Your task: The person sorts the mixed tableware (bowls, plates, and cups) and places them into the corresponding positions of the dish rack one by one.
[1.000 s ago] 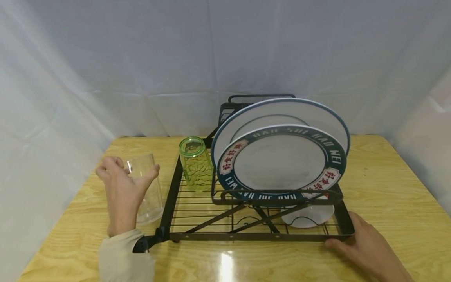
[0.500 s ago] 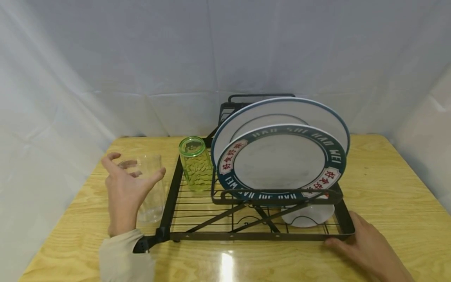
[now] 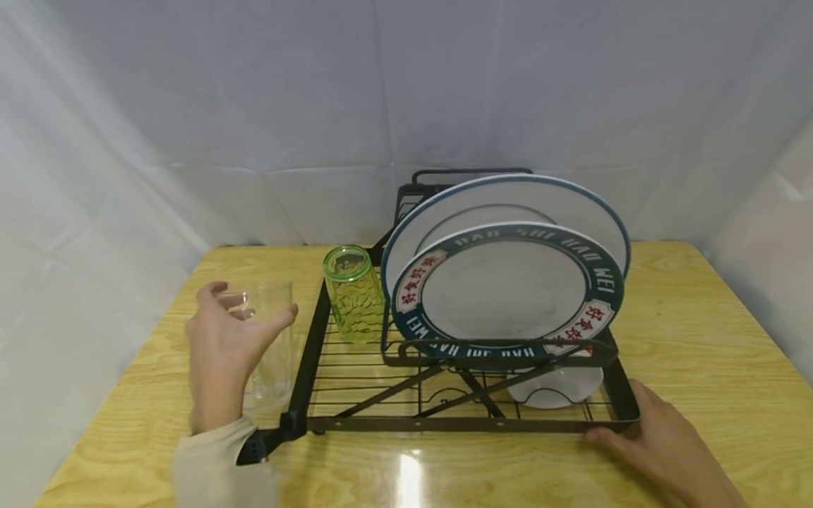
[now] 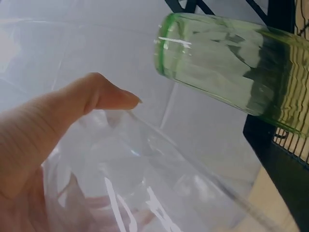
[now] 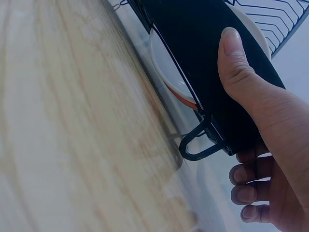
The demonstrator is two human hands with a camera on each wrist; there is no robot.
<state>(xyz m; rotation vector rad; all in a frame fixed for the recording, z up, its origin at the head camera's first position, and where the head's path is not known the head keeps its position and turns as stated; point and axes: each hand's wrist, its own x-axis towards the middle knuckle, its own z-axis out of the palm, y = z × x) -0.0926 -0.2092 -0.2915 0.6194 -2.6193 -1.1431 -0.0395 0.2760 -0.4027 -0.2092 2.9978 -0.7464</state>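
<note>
Left hand [image 3: 222, 353], fingers spread, cups a clear glass [image 3: 269, 346] standing on the desk [image 3: 699, 339] beside the dish rack [image 3: 457, 423]: light, slick, breakable, best gripped mid-wall. Right hand [image 3: 660, 448] grips the rack's corner.

Clear glass [image 3: 272, 346] in front of my left hand [image 3: 225, 353], see-through and plain. Next to it the green glass [image 3: 353, 295], rippled all over. The rack [image 3: 444, 423] is black wire. The front plate [image 3: 508, 289] shows a dark teal rim with white letters and red characters on white patches. The back plate [image 3: 571, 201] is white, thin blue edge. The table [image 3: 699, 331] is pale yellow wood grain. My sleeve [image 3: 222, 466] is beige.
</note>
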